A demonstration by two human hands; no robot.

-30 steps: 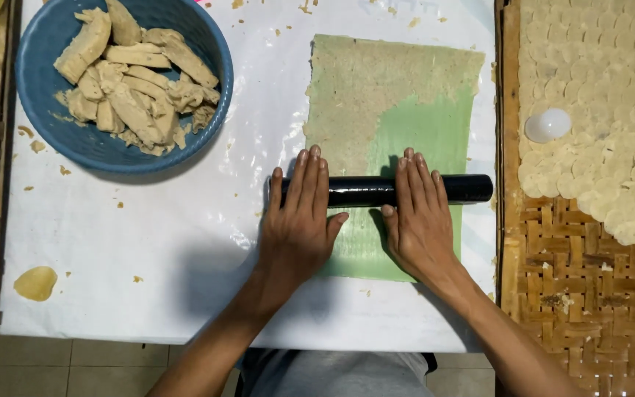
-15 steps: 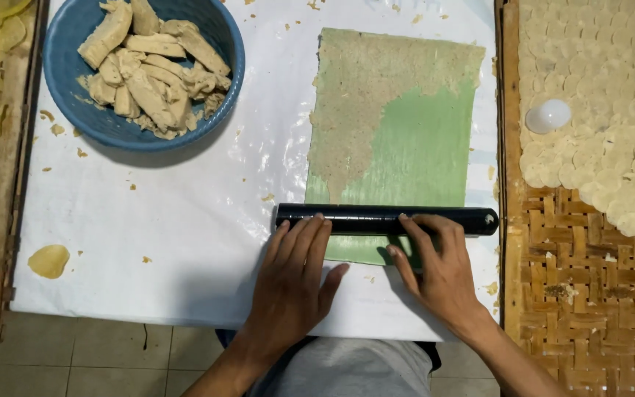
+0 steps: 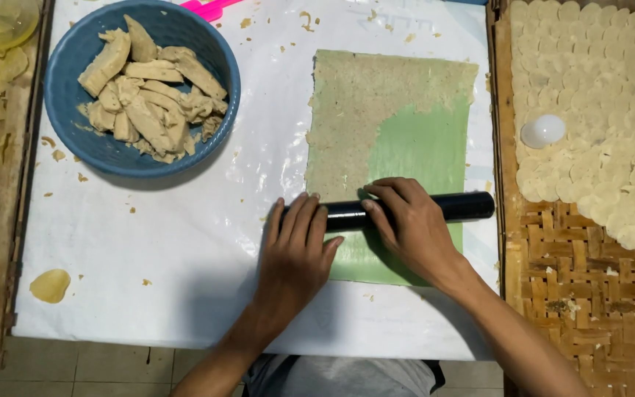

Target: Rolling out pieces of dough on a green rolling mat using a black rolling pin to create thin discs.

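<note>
- Both hands are resting palm-down on the black rolling pin (image 3: 406, 209): I am seeing the left hand (image 3: 295, 246) lying flat with straight, close-set fingers over the pin's left end, and the right hand (image 3: 409, 224) curving its fingers over the pin's middle.
- Neither hand is gripping around it; they are pressing on top.
- I am reading the pin's long axis as running left to right across the table (image 3: 185, 279), nearly level, its right end pointing toward the woven tray (image 3: 553, 294) and stopping just short of it.
- It is lying crosswise over the lower part of the green sheet (image 3: 420, 147), whose own long axis is running away from me.
- Thin beige dough (image 3: 354, 110) is covering the sheet's far and left parts; the right middle is showing bare green.
- The left hand is hiding the pin's left tip, so I cannot tell where it ends; the right hand is covering the centre.
- I cannot make out whether any dough is lying under the pin or hands.
- The blue bowl (image 3: 75, 66) of dough chunks (image 3: 148, 95) is sitting far left, well apart.
- Pale round discs (image 3: 604, 110) are filling the tray's far part, running off the frame's right edge, with a white ball (image 3: 543, 131) resting among them.
- My forearms are being cut off by the bottom edge.
</note>
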